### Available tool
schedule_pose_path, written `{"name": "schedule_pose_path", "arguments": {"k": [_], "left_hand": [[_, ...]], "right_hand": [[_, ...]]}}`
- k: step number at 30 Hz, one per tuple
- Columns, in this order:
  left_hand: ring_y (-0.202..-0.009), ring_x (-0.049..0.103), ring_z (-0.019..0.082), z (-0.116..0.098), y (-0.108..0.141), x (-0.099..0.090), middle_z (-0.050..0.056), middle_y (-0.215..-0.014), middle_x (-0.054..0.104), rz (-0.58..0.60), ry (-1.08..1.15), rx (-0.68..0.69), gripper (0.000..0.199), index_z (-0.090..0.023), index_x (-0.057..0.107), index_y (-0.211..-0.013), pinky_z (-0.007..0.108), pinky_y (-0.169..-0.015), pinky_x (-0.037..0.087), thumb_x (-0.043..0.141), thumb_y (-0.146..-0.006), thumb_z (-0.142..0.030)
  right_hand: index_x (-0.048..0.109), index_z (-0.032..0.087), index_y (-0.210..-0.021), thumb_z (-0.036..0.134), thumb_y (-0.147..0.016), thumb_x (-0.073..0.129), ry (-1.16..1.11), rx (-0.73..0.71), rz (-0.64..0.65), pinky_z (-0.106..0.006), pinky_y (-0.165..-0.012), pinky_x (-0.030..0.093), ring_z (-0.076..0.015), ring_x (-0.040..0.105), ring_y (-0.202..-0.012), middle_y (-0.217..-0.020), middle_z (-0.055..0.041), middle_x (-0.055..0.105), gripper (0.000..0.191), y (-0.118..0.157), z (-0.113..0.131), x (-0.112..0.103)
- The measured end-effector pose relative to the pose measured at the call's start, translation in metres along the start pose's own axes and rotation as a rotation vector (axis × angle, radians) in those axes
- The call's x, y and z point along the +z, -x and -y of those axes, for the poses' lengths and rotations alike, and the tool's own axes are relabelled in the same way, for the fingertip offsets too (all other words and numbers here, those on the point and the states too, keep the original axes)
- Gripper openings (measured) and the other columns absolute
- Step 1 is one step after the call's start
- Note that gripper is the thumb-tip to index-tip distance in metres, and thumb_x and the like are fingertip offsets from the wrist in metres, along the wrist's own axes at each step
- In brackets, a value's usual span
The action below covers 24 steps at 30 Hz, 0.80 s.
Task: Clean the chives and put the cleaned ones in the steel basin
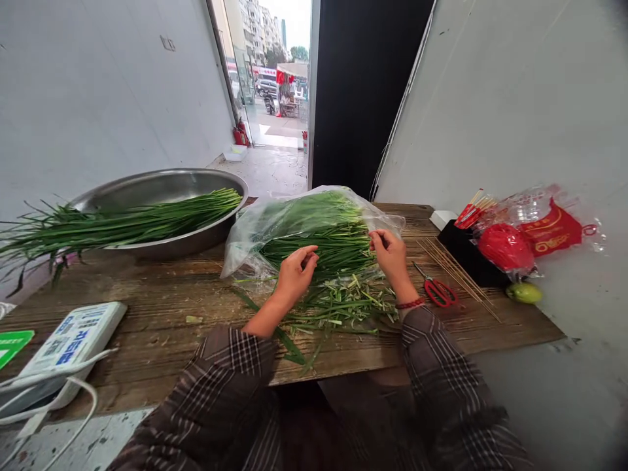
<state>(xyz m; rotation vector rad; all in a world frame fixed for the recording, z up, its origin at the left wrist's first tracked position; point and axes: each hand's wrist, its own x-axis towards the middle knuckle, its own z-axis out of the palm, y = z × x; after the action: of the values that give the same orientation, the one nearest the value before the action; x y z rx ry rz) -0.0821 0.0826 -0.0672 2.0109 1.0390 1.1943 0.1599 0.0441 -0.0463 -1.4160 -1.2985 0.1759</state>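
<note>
A thick bundle of garlic chives (318, 245) lies on the wooden table, partly covered by a clear plastic bag (250, 229). My left hand (296, 273) is over the near side of the bundle, its fingers curved and the thumb a little apart from them, with nothing visible between. By the pale cut ends on the right, my right hand (391, 257) is closed in a pinch; what its fingertips hold, if anything, is too small to make out. Loose chive trimmings (346, 301) lie scattered between my wrists.
A large metal basin (171, 245) with more chives stands at the left. Red-handled scissors (439, 292), thin sticks (458, 278) and a black box (473, 255) with red packets are at the right, near a yellow-green fruit (524, 292). A scale-like white device (73, 343) with cables lies front left.
</note>
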Motion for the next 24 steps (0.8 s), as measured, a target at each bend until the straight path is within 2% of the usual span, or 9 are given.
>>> {"name": "schedule_pose_path", "arguments": {"k": [2,4,7,10,14,19,21,24], "left_hand": [[-0.082,0.069,0.016,0.003,0.002,-0.001,0.008,-0.097,0.073,-0.01,-0.038,0.018,0.032,-0.016,0.065,-0.113,0.03,-0.079,0.054,0.049,-0.091,-0.03],[-0.083,0.068,0.016,0.002,0.003,-0.002,0.008,-0.097,0.072,-0.017,-0.073,0.046,0.031,-0.016,0.066,-0.113,0.03,-0.08,0.054,0.049,-0.091,-0.03],[-0.082,0.068,0.016,-0.002,0.004,-0.004,0.006,-0.094,0.072,-0.027,-0.106,0.069,0.029,-0.018,0.066,-0.112,0.03,-0.08,0.054,0.051,-0.091,-0.031],[-0.08,0.067,0.015,-0.007,0.005,-0.005,0.005,-0.092,0.072,-0.03,-0.102,0.063,0.029,-0.018,0.066,-0.112,0.029,-0.079,0.054,0.052,-0.091,-0.031],[-0.081,0.068,0.015,-0.012,0.008,-0.005,0.005,-0.092,0.072,-0.027,-0.089,0.054,0.028,-0.016,0.066,-0.112,0.028,-0.079,0.054,0.052,-0.091,-0.03],[-0.079,0.068,0.015,-0.013,0.01,-0.004,0.005,-0.092,0.072,-0.027,-0.085,0.056,0.028,-0.016,0.066,-0.112,0.028,-0.077,0.055,0.054,-0.09,-0.029],[-0.077,0.068,0.014,-0.012,0.01,-0.003,0.005,-0.092,0.072,-0.027,-0.083,0.065,0.028,-0.016,0.066,-0.112,0.027,-0.075,0.055,0.054,-0.09,-0.029],[-0.073,0.068,0.013,-0.011,0.009,-0.003,0.005,-0.091,0.072,-0.036,-0.075,0.067,0.027,-0.016,0.066,-0.111,0.027,-0.073,0.056,0.055,-0.09,-0.029]], "right_hand": [[0.068,0.018,-0.091,0.048,-0.089,0.05,-0.013,0.004,-0.022,-0.028,-0.068,0.047,-0.0154,0.063,-0.067,-0.073,-0.0027,0.069,0.035,-0.007,-0.013,0.004],[0.07,0.018,-0.092,0.048,-0.089,0.05,0.005,-0.007,0.01,-0.029,-0.07,0.048,-0.0166,0.065,-0.072,-0.077,-0.0041,0.071,0.036,-0.01,-0.024,0.001],[0.071,0.017,-0.094,0.046,-0.089,0.051,0.035,0.002,0.063,-0.03,-0.072,0.048,-0.0173,0.065,-0.074,-0.081,-0.0057,0.073,0.036,-0.011,-0.036,-0.013],[0.071,0.017,-0.097,0.044,-0.09,0.05,0.066,0.021,0.018,-0.031,-0.074,0.049,-0.0176,0.066,-0.075,-0.082,-0.0062,0.074,0.035,-0.011,-0.043,-0.025],[0.07,0.018,-0.102,0.035,-0.093,0.045,0.125,-0.082,0.06,-0.034,-0.081,0.05,-0.0202,0.068,-0.089,-0.094,-0.0079,0.075,0.032,-0.011,-0.047,-0.025],[0.063,0.018,-0.123,0.019,-0.093,0.038,0.365,-0.242,0.226,-0.041,-0.106,0.043,-0.0228,0.059,-0.119,-0.127,-0.0101,0.067,0.04,-0.008,-0.064,-0.01],[0.058,0.015,-0.13,0.015,-0.091,0.038,0.492,-0.207,0.258,-0.044,-0.109,0.04,-0.0246,0.056,-0.124,-0.134,-0.0124,0.062,0.044,-0.006,-0.073,-0.008],[0.06,0.013,-0.128,0.014,-0.09,0.039,0.629,-0.092,0.22,-0.048,-0.108,0.04,-0.0281,0.057,-0.123,-0.132,-0.0156,0.063,0.043,-0.005,-0.082,-0.011]]}}
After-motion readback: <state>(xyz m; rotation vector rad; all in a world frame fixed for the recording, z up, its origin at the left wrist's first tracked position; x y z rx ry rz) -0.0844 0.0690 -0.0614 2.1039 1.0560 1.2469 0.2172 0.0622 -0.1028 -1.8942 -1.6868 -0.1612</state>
